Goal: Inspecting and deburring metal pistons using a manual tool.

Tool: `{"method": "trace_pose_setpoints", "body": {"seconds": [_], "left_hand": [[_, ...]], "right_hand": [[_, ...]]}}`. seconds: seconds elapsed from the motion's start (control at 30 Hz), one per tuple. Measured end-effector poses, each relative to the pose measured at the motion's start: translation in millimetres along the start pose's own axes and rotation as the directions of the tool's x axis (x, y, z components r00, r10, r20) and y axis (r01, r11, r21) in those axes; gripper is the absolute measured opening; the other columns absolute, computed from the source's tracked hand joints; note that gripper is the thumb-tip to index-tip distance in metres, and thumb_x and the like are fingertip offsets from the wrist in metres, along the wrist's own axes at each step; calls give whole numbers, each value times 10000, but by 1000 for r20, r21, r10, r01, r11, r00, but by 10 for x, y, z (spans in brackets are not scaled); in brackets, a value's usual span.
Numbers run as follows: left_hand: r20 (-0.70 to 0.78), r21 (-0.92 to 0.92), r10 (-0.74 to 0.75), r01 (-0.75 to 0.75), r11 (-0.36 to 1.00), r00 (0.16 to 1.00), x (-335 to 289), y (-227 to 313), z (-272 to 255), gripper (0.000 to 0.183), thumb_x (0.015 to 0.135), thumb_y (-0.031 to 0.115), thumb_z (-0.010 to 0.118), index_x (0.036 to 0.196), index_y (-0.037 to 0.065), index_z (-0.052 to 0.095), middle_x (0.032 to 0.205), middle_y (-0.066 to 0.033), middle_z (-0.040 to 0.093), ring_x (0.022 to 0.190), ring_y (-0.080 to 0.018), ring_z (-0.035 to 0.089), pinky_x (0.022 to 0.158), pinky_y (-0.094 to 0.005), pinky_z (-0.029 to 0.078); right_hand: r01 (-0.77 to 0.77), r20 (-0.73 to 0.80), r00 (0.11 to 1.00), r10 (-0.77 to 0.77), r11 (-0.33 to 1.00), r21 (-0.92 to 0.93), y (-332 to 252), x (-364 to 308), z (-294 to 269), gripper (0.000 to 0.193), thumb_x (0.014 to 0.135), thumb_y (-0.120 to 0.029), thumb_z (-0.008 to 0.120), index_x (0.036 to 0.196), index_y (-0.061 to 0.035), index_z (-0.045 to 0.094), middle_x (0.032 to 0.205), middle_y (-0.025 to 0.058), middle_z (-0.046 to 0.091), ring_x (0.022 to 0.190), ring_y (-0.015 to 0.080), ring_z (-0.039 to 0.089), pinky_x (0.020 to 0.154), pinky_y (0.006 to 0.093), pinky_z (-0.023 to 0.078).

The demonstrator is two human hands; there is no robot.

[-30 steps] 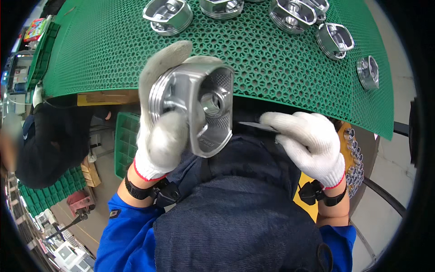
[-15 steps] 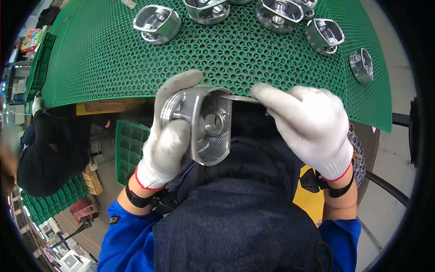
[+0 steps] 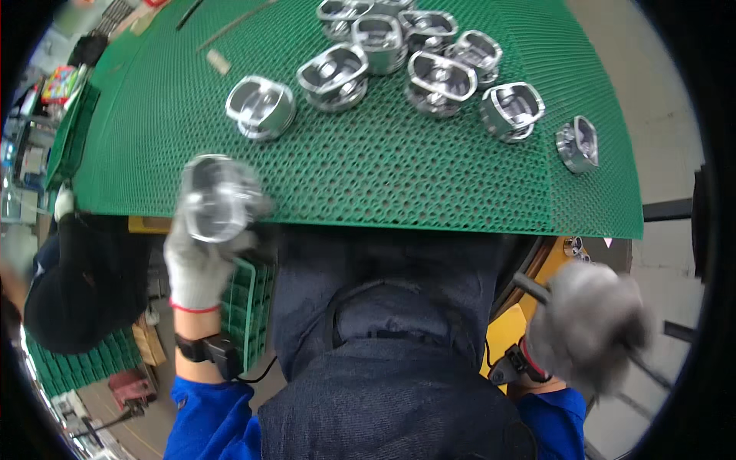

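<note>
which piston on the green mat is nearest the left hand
The leftmost piston on the green mat, just beyond the held piston in the gloved left hand; the mat's other pistons all sit farther right.

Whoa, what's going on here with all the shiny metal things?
Somebody in white gloves is holding a shiny metal piston in their left hand, near the front edge of a green mat full of little holes. Their right hand is off to the right, gripping a dark stick-like thing, too blurry to make out properly. More pistons sit on the mat, and another person is over on the left.
</note>
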State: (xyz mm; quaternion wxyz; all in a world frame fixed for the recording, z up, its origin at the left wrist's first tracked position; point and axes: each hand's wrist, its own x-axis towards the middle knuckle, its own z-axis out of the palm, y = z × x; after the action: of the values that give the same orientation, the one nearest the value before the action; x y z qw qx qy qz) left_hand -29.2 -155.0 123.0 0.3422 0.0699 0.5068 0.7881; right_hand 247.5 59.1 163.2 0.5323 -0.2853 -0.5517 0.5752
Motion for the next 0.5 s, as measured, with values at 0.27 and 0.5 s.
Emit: {"method": "trace_pose_setpoints", "body": {"seconds": [0.27,0.5], "left_hand": [[-204,645,572,-330,689,795,408,336,-1005,463,952,213,542,1356,-4,478,1257,-135,563,1097,-201,578,929,-340,487],[-102,803,786,-416,427,610,191,34,-615,446,949,157,565,1347,-24,473,1319,-147,518,1200,-225,505,1045,-359,406]], "right_hand": [[492,176,523,-834,126,-861,-425,182,-123,196,901,-207,632,988,-35,594,814,40,617,644,174,581,578,279,475],[-36,831,195,-520,-851,-524,-699,51,-328,85,909,-145,639,872,-71,626,877,46,663,707,169,646,656,298,553]]}}
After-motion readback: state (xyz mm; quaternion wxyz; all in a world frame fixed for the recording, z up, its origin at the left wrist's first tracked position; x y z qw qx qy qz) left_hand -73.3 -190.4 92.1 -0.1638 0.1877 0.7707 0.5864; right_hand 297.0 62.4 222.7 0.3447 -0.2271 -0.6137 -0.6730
